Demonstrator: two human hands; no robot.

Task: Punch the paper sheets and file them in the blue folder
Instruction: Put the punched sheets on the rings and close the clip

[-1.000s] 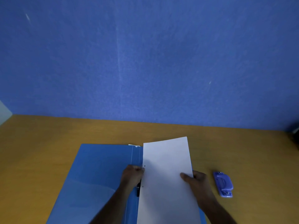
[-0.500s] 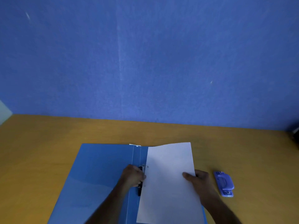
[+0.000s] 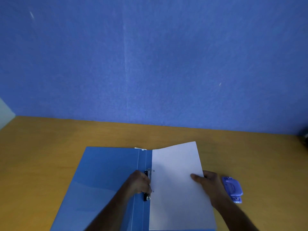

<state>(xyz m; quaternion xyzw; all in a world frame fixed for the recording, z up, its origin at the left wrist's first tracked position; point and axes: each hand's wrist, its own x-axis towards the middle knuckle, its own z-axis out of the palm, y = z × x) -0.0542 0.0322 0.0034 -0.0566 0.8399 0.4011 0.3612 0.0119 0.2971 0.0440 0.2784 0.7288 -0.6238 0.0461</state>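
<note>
The blue folder [image 3: 103, 177] lies open on the wooden desk, its metal ring clip [image 3: 147, 184] along the spine. White paper sheets [image 3: 176, 185] rest over the folder's right half, their far right corner lifted a little. Two punched holes show along the sheets' left edge, next to the clip. My left hand [image 3: 139, 182] sits on the clip, fingertips touching that punched edge. Whether it pinches the paper is hidden. My right hand [image 3: 208, 184] grips the sheets' right edge, thumb on top.
A purple hole punch [image 3: 232, 189] lies on the desk [image 3: 41, 155] just right of my right hand. A blue wall [image 3: 150, 64] rises behind the desk. A dark object [image 3: 304, 135] shows at the far right edge.
The sheets have shifted right and dropped flatter onto the folder's right half, uncovering the ring clip. My left hand stayed on the clip while my right hand moved slightly right with the paper.
</note>
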